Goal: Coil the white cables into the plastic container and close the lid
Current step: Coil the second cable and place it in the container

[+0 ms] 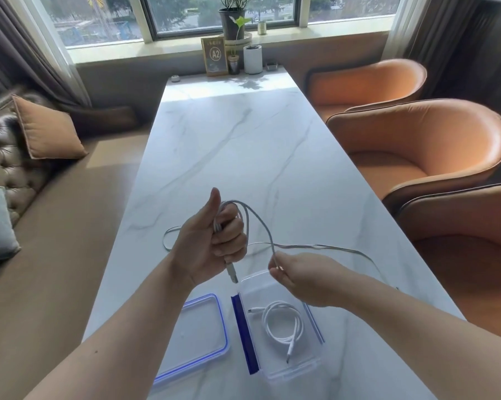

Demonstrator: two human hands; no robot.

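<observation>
My left hand (214, 243) is fisted, thumb up, around loops of a white cable (258, 223), whose plug hangs out below the fist. My right hand (298, 277) pinches the same cable just above the container. The rest of that cable trails right across the marble table and off its edge, and one loop lies left of my left hand. A clear plastic container (309, 362) with blue clips stands open near the front edge. Inside it lies another coiled white cable (283, 324). The blue-rimmed clear lid (197, 333) lies flat to the container's left.
The white marble table (229, 145) runs away from me to a windowsill with a framed sign (216, 56), a white cup (252, 59) and plants. Orange chairs (422, 151) line the right side. A brown sofa with cushions (46, 132) is at the left.
</observation>
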